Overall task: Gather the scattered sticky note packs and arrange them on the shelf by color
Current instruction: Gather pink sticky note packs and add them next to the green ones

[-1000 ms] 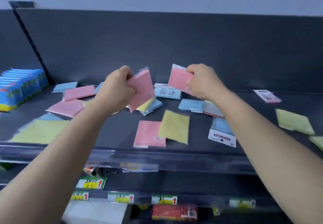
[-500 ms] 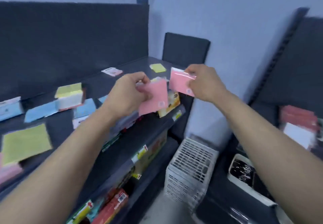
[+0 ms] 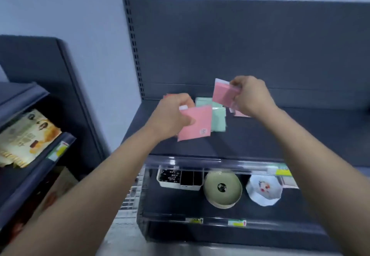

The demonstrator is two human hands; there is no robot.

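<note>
Dark grey metal shelving stands against a pale blue-grey wall, and a person reaches both bare arms over its top shelf (image 3: 300,135). The left hand (image 3: 172,115) grips a square pink sticky note pack (image 3: 197,124) in clear wrap, fingers curled round its left edge, holding it tilted just above the shelf. The right hand (image 3: 252,95) pinches a second pink pack (image 3: 223,95) by its upper right side, held a little higher and further back. Between the two hands, mint green sticky note packs (image 3: 218,118) lie flat on the top shelf, overlapping one another. A third pink pack (image 3: 241,113) lies on the shelf just beneath the right hand, mostly hidden. On the lower shelf (image 3: 180,201), behind a clear plastic rail (image 3: 200,160), sit a white rectangular tray of dark items (image 3: 178,177), a stack of round olive green plates (image 3: 222,188) and a white many-sided dish with a flower print (image 3: 264,189), side by side. Yellow and green price labels (image 3: 236,223) mark the shelf edge below. To the left, a separate shelf unit holds flat beige and yellow packets (image 3: 26,135), blurred.
</note>
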